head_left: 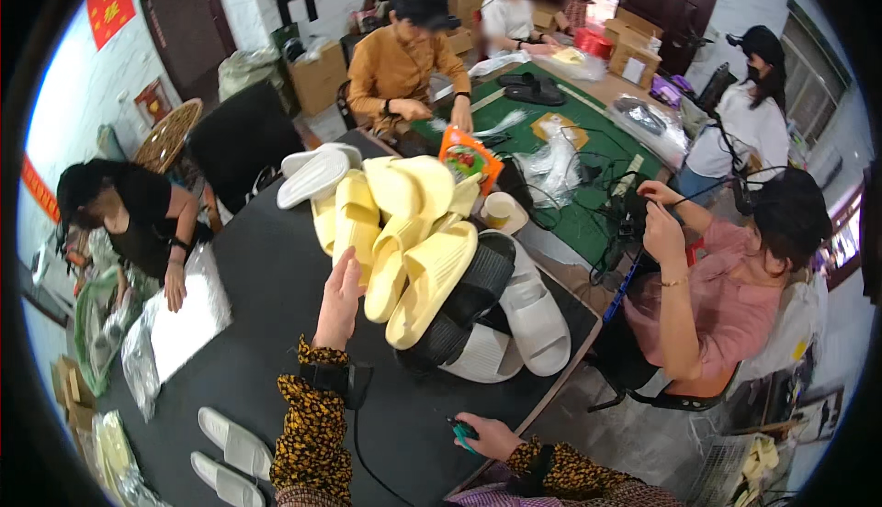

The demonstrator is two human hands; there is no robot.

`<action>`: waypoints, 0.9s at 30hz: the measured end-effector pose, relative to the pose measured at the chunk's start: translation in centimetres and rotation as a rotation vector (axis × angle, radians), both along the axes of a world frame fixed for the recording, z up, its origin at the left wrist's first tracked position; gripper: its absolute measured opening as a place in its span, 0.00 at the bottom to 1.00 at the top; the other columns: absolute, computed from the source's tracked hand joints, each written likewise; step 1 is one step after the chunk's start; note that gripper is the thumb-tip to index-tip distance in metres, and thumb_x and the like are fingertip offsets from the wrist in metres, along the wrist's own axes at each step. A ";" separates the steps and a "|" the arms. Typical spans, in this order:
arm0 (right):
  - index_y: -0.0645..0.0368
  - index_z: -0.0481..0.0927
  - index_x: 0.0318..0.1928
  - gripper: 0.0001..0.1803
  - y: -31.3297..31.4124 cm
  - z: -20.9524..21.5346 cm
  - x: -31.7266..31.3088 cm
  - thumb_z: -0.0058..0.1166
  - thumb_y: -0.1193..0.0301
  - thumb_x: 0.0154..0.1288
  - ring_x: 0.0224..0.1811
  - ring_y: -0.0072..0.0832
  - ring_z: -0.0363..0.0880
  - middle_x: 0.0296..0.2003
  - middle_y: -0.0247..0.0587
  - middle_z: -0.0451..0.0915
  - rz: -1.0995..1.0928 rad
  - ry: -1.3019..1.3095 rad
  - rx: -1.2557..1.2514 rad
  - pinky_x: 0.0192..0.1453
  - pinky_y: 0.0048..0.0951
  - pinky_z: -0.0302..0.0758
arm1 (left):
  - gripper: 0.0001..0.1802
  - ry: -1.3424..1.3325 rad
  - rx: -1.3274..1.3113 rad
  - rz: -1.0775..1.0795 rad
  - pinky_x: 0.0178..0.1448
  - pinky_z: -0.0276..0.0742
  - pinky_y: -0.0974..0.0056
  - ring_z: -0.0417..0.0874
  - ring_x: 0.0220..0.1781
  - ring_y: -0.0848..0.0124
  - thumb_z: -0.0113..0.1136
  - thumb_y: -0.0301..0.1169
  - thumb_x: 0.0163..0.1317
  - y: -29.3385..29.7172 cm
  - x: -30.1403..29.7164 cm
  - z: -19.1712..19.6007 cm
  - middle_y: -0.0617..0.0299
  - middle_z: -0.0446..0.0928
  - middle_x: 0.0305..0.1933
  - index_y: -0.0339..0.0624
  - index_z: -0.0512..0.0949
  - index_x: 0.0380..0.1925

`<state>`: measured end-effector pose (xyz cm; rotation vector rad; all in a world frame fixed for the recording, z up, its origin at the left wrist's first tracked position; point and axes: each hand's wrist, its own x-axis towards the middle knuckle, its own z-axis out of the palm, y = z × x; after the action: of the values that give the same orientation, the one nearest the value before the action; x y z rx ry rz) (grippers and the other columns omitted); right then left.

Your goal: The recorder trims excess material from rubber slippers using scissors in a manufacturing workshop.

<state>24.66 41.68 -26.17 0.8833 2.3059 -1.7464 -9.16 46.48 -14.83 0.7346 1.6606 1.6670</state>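
Note:
A heap of pale yellow slippers lies on the dark table, with black slippers and white slippers against its right side. My left hand is at the heap's near left edge. Its fingers are stretched out beside a yellow slipper; whether they touch it I cannot tell. Close to the table's near right edge, my right hand is closed around a small teal-and-black hand tool, whose exact kind is partly hidden by the fingers. A pair of light grey slippers lies left of my left forearm.
The dark table has a black cable running beside my left forearm. A person at the left handles a clear plastic bag. Others work around a green mat with cables and plastic bags. A seated person in pink is close at the right.

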 end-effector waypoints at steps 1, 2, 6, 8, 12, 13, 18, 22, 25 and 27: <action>0.57 0.66 0.57 0.28 -0.1 -0.2 -0.5 0.56 0.57 0.62 0.36 0.47 0.79 0.36 0.52 0.78 0.015 0.058 0.140 0.38 0.41 0.74 | 0.29 -0.006 -0.012 -0.020 0.57 0.70 0.62 0.71 0.59 0.63 0.44 0.44 0.71 -1.6 -0.1 -0.1 0.51 0.67 0.61 0.34 0.62 0.62; 0.57 0.66 0.57 0.27 -0.3 -0.4 -1.1 0.56 0.59 0.61 0.37 0.46 0.78 0.36 0.51 0.77 0.029 0.121 0.279 0.39 0.41 0.74 | 0.28 -0.010 -0.022 -0.041 0.54 0.72 0.63 0.73 0.55 0.65 0.43 0.45 0.71 -3.6 0.0 0.0 0.53 0.70 0.59 0.33 0.64 0.61; 0.58 0.66 0.55 0.25 -0.1 -0.5 -3.4 0.56 0.67 0.57 0.40 0.48 0.76 0.35 0.50 0.76 0.128 0.057 0.542 0.42 0.43 0.74 | 0.19 -0.047 -0.075 -0.067 0.50 0.75 0.67 0.79 0.46 0.69 0.46 0.35 0.70 -12.2 2.1 1.5 0.54 0.77 0.48 0.30 0.71 0.52; 0.58 0.66 0.53 0.24 -0.7 0.1 -4.7 0.56 0.68 0.57 0.40 0.48 0.76 0.35 0.51 0.76 0.111 0.102 0.552 0.42 0.44 0.73 | 0.18 -0.068 -0.190 -0.026 0.48 0.76 0.67 0.81 0.43 0.68 0.46 0.32 0.69 -17.6 2.4 1.9 0.53 0.79 0.44 0.29 0.72 0.51; 0.59 0.67 0.53 0.23 -2.1 0.2 -6.2 0.55 0.69 0.57 0.40 0.48 0.76 0.36 0.52 0.76 0.104 0.150 0.593 0.44 0.44 0.73 | 0.16 -0.089 -0.294 0.232 0.42 0.77 0.68 0.82 0.37 0.68 0.48 0.31 0.66 -28.8 2.7 0.4 0.53 0.80 0.38 0.30 0.73 0.48; 0.59 0.67 0.54 0.24 -2.5 0.2 -6.3 0.54 0.69 0.57 0.41 0.48 0.76 0.36 0.53 0.76 0.120 0.164 0.585 0.45 0.44 0.73 | 0.16 -0.116 -0.290 0.305 0.40 0.77 0.68 0.82 0.35 0.69 0.49 0.31 0.65 -31.2 2.8 -0.1 0.54 0.80 0.37 0.31 0.73 0.47; 0.60 0.66 0.55 0.24 -4.5 1.0 -6.3 0.53 0.68 0.59 0.41 0.49 0.76 0.36 0.54 0.77 0.193 0.091 0.559 0.46 0.44 0.74 | 0.16 -0.224 -0.263 0.523 0.40 0.78 0.62 0.81 0.36 0.64 0.52 0.33 0.66 -43.2 3.2 -5.7 0.51 0.79 0.40 0.34 0.71 0.49; 0.61 0.66 0.53 0.23 -5.9 0.9 -6.0 0.53 0.65 0.60 0.40 0.50 0.76 0.36 0.54 0.77 0.222 0.062 0.547 0.45 0.45 0.73 | 0.19 -0.421 -0.222 0.690 0.44 0.81 0.59 0.82 0.42 0.59 0.55 0.34 0.65 -46.1 5.5 -5.9 0.46 0.78 0.44 0.34 0.69 0.52; 0.60 0.66 0.53 0.24 -6.8 0.5 -6.0 0.55 0.66 0.59 0.41 0.49 0.76 0.36 0.52 0.77 0.256 0.059 0.608 0.44 0.44 0.73 | 0.20 -0.425 -0.180 0.638 0.43 0.80 0.60 0.82 0.41 0.60 0.55 0.35 0.66 -46.5 6.7 -5.7 0.48 0.79 0.44 0.36 0.68 0.54; 0.60 0.66 0.53 0.26 -7.5 0.5 -5.7 0.57 0.67 0.55 0.43 0.49 0.74 0.38 0.52 0.75 0.285 0.115 0.698 0.46 0.45 0.72 | 0.20 -0.426 -0.153 0.663 0.43 0.80 0.61 0.82 0.41 0.61 0.54 0.36 0.66 -46.5 7.8 -5.0 0.48 0.79 0.44 0.36 0.69 0.53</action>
<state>18.97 34.21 -25.64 0.4807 2.9880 -0.8960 -1.38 0.00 -19.88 -0.2811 1.7796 1.9183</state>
